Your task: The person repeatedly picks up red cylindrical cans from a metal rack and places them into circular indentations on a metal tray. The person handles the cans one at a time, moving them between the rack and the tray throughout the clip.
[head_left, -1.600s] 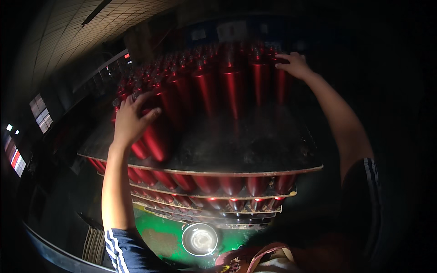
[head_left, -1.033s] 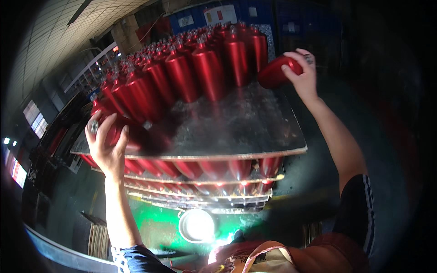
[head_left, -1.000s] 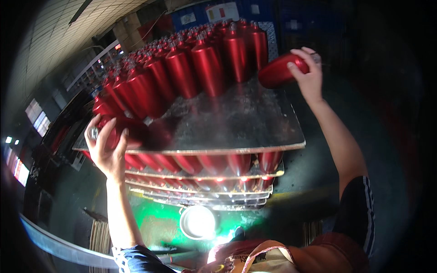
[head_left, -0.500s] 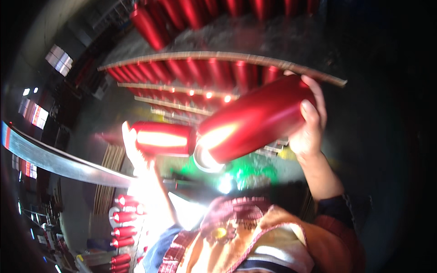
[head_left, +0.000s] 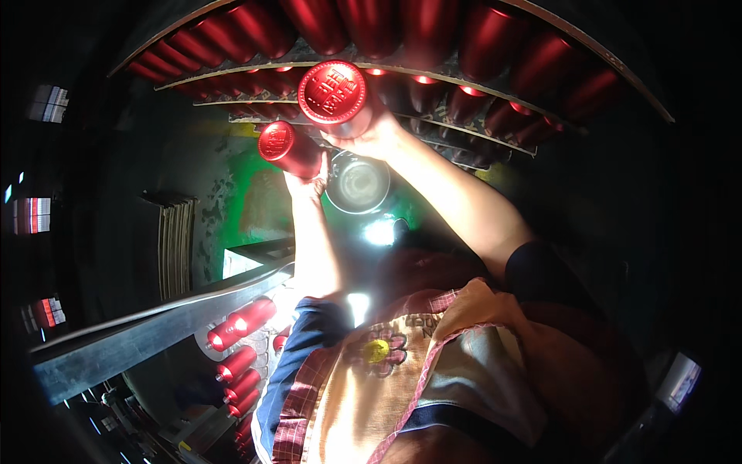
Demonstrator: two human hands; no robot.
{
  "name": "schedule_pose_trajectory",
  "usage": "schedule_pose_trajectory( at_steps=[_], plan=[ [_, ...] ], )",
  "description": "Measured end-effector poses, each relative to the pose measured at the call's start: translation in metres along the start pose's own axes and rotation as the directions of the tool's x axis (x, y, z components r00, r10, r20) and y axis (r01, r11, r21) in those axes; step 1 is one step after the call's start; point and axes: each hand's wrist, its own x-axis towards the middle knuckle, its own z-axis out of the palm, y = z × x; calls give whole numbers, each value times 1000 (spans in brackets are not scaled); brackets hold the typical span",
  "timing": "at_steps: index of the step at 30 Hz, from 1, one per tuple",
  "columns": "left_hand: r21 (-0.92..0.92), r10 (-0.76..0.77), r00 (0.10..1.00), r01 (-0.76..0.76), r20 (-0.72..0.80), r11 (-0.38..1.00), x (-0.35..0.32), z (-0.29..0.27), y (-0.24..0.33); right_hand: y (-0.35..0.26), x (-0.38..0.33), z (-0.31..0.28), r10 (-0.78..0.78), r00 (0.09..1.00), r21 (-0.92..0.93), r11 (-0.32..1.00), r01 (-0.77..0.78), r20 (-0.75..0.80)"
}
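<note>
My left hand (head_left: 309, 182) is closed round a shiny red metal bottle (head_left: 297, 151), tilted so its embossed round base faces up toward me. Just right of it and a little farther off, my right hand (head_left: 372, 136) grips a second red metal bottle (head_left: 332, 94), which looks larger. That one also shows its embossed base, and its mouth end is hidden. The two bottles are apart, held up before the stacked rows of red bottles. Part of each hand's fingers is concealed behind the bottle it holds.
Boards carry several rows of red bottles (head_left: 429, 35) across the far side. A round clear container (head_left: 357, 182) is below my hands. At left runs a metal rail (head_left: 154, 329), with red bottles on spindles (head_left: 241, 325) beside it. Stacked boards (head_left: 178, 247) stand farther left.
Both bottles have turned from lying sideways to showing their bases toward me. My right hand has moved left and my left hand right, bringing them close together. The view has shifted too.
</note>
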Motion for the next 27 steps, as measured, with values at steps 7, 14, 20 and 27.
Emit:
schedule_pose_trajectory(
  at_steps=[7, 14, 20, 27],
  plan=[
    [101, 128, 988, -119, -90, 988, 24, -11, 31, 22, 53, -27, -5, 998, 171, 985, -6, 66],
    [32, 79, 997, -78, -23, 996, 40, -9, 43, 25, 79, -47, -38, 977, -4, 999, 38, -211],
    [-23, 41, 999, -41, 0, 999, 44, -3, 43, 27, 78, -48, -40, 986, 141, 988, 63, -160],
    [79, 315, 942, -324, 114, 943, 1, 0, 2, 29, 30, -55, 32, 975, 96, 995, -11, -220]
  ],
)
